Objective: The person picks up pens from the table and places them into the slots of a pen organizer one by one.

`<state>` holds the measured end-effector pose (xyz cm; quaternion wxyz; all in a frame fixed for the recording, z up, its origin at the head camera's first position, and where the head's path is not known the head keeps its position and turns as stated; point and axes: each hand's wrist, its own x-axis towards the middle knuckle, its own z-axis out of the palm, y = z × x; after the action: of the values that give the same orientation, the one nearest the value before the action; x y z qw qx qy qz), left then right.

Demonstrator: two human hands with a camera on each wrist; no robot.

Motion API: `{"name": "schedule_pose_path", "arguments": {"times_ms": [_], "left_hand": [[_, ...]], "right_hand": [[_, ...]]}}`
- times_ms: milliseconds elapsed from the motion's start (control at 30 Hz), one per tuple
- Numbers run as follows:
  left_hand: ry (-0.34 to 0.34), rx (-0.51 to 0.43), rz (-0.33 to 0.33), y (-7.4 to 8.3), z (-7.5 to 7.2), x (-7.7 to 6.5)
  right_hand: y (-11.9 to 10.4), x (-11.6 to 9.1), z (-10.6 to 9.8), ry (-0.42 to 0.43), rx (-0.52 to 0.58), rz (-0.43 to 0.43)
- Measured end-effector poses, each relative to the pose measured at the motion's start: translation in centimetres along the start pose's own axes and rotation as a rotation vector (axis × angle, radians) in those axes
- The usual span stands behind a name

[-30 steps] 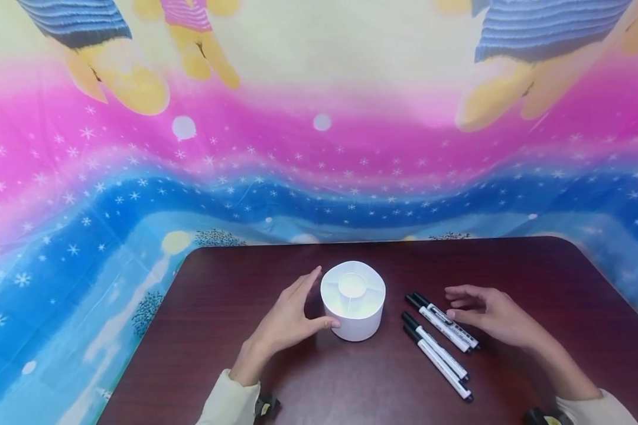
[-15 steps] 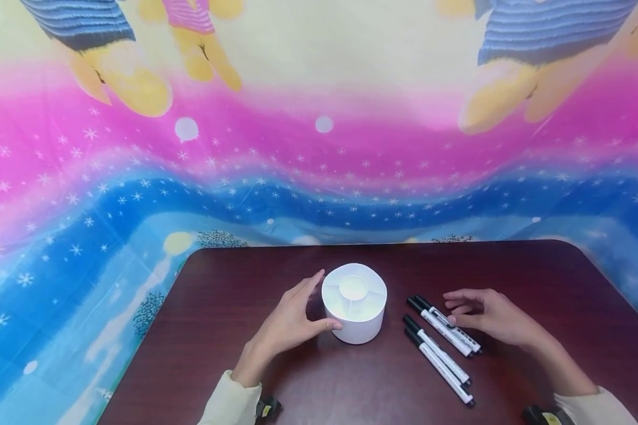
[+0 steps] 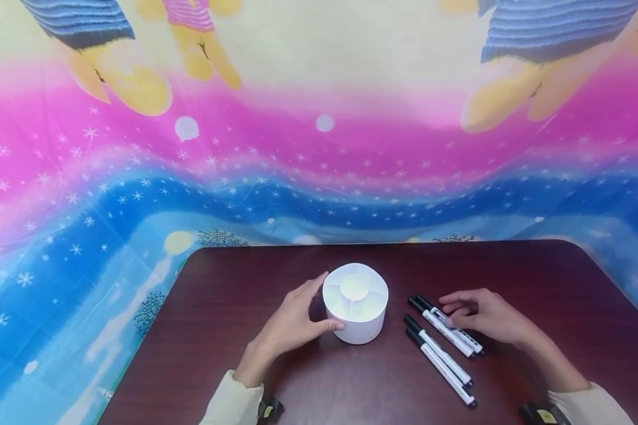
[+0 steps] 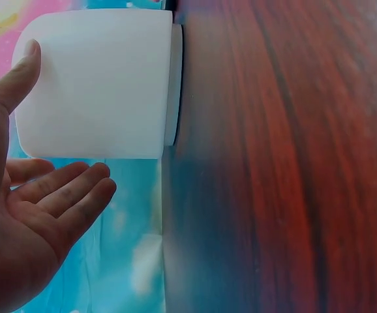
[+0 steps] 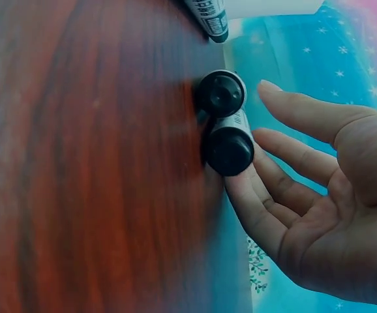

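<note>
A white round divided organizer (image 3: 358,332) with a ring-shaped centre stands upright on the table. My left hand (image 3: 292,319) is at its left side, thumb on the front wall and straight fingers at the back left; the left wrist view shows the thumb against the white wall (image 4: 104,85). Several black-capped white markers lie right of the organizer in a far pair (image 3: 448,334) and a near pair (image 3: 442,361). Over the far pair's right side is my right hand (image 3: 491,319), fingers loosely bent. In the right wrist view its fingertips are right beside a marker's black end (image 5: 231,151).
The dark reddish-brown table (image 3: 218,283) has rounded far corners. Behind it hangs a colourful cloth (image 3: 298,147) with snowflakes and cartoon figures. A dark wrist device (image 3: 270,408) sits by the left sleeve, another (image 3: 543,415) by the right sleeve.
My right hand has shifted slightly left, closer over the far pair of markers. My left hand stays by the organizer, its fingertips slightly nearer the rim.
</note>
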<state>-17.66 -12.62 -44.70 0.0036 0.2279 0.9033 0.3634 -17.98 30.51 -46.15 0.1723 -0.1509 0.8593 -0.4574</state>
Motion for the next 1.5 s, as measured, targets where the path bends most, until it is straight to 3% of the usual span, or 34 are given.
{"name": "schedule_pose_path", "arguments": {"times_ms": [467,867,1500], "left_hand": [[-0.005,-0.006,0.002,0.0,0.1,0.0],[-0.006,-0.013,0.002,0.1,0.0,0.2],[0.001,-0.024,0.012,0.2,0.0,0.0]], "right_hand": [[-0.2,0.1,-0.1,-0.016,-0.006,0.052],[-1.1,-0.8,-1.9,-0.062,-0.027,-0.003],[-1.4,-0.9,-1.5,-0.011,0.031,-0.032]]}}
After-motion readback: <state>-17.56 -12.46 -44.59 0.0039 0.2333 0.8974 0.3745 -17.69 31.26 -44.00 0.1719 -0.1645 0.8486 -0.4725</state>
